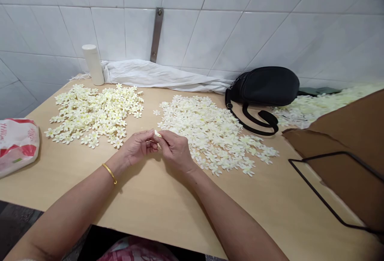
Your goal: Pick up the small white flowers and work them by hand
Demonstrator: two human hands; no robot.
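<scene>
My left hand [140, 146] and my right hand [177, 149] meet over the middle of the table, their fingertips pinching a small white flower [157, 134] between them. Most of that flower is hidden by the fingers. Beyond my left hand lies a loose pile of cream flowers with yellow centres [96, 113]. Just past my right hand spreads a flatter pile of whiter flowers [207, 127]. A gold bangle [109, 173] circles my left wrist.
On the wooden table [150, 209] stand a white bottle [93, 65] and a black bag [268, 86] with its strap. A red-and-white packet [18, 145] lies left. White cloth [156, 75] runs along the wall. Cardboard [351, 145], a black wire frame [318, 197] and more flowers [318, 107] are right.
</scene>
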